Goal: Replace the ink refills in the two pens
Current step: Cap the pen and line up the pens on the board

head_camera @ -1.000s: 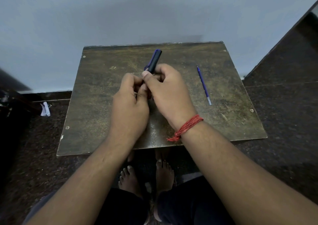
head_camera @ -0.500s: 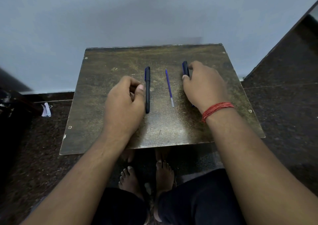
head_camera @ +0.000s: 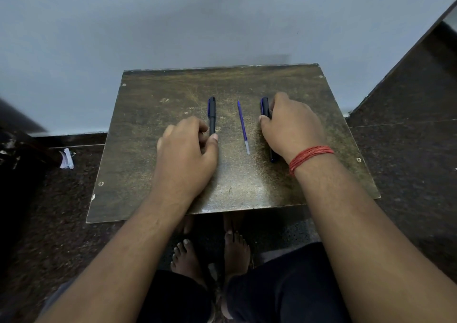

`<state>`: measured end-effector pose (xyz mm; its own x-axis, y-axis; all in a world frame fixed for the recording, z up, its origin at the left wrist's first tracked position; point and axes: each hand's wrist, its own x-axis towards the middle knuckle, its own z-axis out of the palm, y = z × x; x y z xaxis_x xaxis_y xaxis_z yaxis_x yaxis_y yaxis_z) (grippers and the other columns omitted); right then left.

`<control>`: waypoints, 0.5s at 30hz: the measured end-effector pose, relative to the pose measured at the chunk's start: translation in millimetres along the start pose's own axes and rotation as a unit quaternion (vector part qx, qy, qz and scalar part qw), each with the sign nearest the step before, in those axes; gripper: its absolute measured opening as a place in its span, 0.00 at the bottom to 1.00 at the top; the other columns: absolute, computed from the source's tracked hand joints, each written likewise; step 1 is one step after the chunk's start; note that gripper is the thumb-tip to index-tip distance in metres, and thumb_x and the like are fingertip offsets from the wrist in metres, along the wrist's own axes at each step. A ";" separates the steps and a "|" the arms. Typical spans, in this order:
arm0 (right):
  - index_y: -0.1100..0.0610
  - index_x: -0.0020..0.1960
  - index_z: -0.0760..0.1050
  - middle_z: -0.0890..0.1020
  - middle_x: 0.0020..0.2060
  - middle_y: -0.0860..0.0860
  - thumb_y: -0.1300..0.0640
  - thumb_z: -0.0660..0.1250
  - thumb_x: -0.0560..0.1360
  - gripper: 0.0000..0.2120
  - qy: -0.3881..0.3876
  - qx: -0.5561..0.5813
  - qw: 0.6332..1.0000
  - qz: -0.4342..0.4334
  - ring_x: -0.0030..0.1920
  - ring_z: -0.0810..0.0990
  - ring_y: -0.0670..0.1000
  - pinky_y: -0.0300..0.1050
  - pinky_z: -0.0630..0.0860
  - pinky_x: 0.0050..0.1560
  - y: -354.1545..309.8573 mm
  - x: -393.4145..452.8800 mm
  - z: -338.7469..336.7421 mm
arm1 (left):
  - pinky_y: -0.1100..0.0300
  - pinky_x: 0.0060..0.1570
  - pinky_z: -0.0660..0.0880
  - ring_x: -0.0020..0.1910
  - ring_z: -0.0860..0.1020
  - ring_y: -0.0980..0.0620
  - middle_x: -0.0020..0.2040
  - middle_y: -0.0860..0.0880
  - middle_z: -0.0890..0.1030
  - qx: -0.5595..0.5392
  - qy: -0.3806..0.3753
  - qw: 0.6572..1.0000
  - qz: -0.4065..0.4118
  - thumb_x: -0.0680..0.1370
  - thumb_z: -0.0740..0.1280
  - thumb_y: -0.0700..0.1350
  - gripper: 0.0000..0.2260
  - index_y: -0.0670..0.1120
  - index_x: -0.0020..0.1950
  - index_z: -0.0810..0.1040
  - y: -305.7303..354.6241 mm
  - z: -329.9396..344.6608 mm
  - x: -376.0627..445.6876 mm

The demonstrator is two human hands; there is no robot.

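Note:
Two dark capped pens and one loose blue refill (head_camera: 243, 126) lie parallel on a worn brown board (head_camera: 158, 92). The left pen (head_camera: 212, 115) lies left of the refill; my left hand (head_camera: 185, 159) rests on the board with thumb and curled fingers pinching its near end. The right pen (head_camera: 265, 106) lies right of the refill. My right hand (head_camera: 291, 127), a red thread on its wrist, covers the pen's middle with fingers closed around it; only the cap end and near tip show.
The board stands against a pale wall, its front edge over my bare feet (head_camera: 232, 251). A dark stone ledge (head_camera: 408, 87) rises at the right. A scrap of white paper (head_camera: 66, 159) lies on the dark floor at the left.
One second ago both hands held one pen together above the board, with the refill lying further right. Now the pens lie apart, the refill lies between them and one hand is on each pen.

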<state>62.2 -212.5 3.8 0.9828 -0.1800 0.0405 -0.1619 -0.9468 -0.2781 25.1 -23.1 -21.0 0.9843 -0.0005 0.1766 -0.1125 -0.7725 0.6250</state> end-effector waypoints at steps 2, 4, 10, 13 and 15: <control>0.57 0.60 0.71 0.82 0.51 0.55 0.49 0.63 0.80 0.14 0.009 0.006 1.000 -0.001 0.56 0.77 0.60 0.53 0.73 0.50 0.3 -0.6 -3.4 | 0.43 0.59 0.72 0.52 0.75 0.46 0.47 0.52 0.79 0.019 -0.010 1.000 -0.006 0.80 0.67 0.52 0.08 0.49 0.54 0.76 2.3 -0.6 -0.6; 0.56 0.61 0.71 0.81 0.50 0.53 0.49 0.62 0.80 0.14 0.031 0.017 0.999 -0.006 0.57 0.77 0.59 0.50 0.70 0.48 -0.5 -1.8 -7.0 | 0.44 0.60 0.70 0.53 0.75 0.46 0.48 0.51 0.79 0.041 -0.019 0.999 -0.012 0.80 0.67 0.54 0.11 0.48 0.55 0.76 4.9 -1.0 -1.7; 0.54 0.59 0.71 0.78 0.46 0.49 0.48 0.62 0.80 0.12 0.048 0.072 0.996 -0.029 0.52 0.77 0.56 0.48 0.72 0.46 -14.5 -10.3 -13.4 | 0.41 0.59 0.70 0.53 0.75 0.43 0.48 0.49 0.79 0.099 -0.023 0.995 -0.021 0.79 0.66 0.55 0.12 0.47 0.50 0.74 8.7 1.5 -0.7; 0.53 0.58 0.72 0.79 0.45 0.48 0.48 0.63 0.79 0.12 0.041 0.095 0.994 -0.046 0.50 0.78 0.55 0.49 0.74 0.47 -21.5 -13.5 -10.3 | 0.45 0.55 0.67 0.50 0.76 0.44 0.44 0.51 0.78 0.112 -0.015 0.993 -0.022 0.80 0.65 0.55 0.10 0.49 0.46 0.72 9.0 4.4 -0.3; 0.53 0.58 0.72 0.81 0.46 0.49 0.48 0.64 0.79 0.12 0.039 0.106 0.992 -0.056 0.51 0.79 0.55 0.49 0.75 0.48 -24.7 -15.0 -8.9 | 0.44 0.55 0.68 0.49 0.76 0.44 0.43 0.50 0.79 0.112 -0.013 0.993 -0.024 0.80 0.64 0.54 0.10 0.48 0.46 0.72 8.6 5.8 -0.4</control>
<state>50.7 -188.8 18.7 0.9825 -0.1051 0.1536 -0.0223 -0.8859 -0.4634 24.4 -33.4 -20.1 0.9913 0.0247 0.1294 -0.0360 -0.8942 0.4463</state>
